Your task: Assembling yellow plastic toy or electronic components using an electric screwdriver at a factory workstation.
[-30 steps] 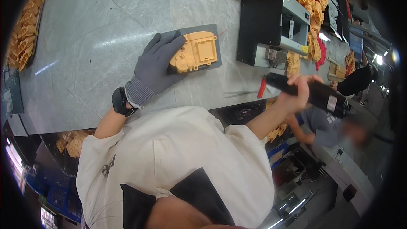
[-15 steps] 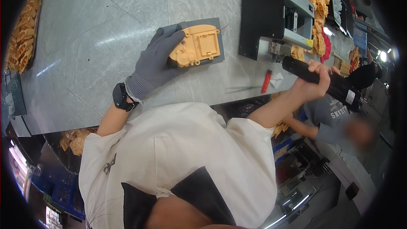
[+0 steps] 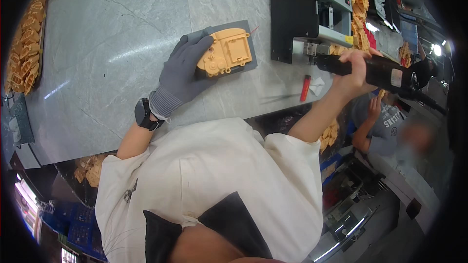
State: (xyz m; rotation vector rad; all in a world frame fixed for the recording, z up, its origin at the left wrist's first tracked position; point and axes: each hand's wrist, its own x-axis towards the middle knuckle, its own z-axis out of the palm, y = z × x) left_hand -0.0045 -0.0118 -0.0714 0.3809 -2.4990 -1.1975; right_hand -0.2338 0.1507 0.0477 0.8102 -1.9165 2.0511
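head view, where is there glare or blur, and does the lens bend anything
Head view: white glare on the glossy grey marbled worktop, upper middle; head view: the yellow-orange plastic housing by the grey-gloved left hand looks fairly sharp; head view: the co-worker's head at right is blurred; head view: the long row of orange plastic parts at far left bows.

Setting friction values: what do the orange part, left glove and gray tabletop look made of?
Orange part: likely matte molded plastic; integral bosses and recess. Left glove: knit fabric, dull; ribbed cuff, fiber unclear. Tabletop: polished stone or an imitation; veins and glossy lamp reflections.
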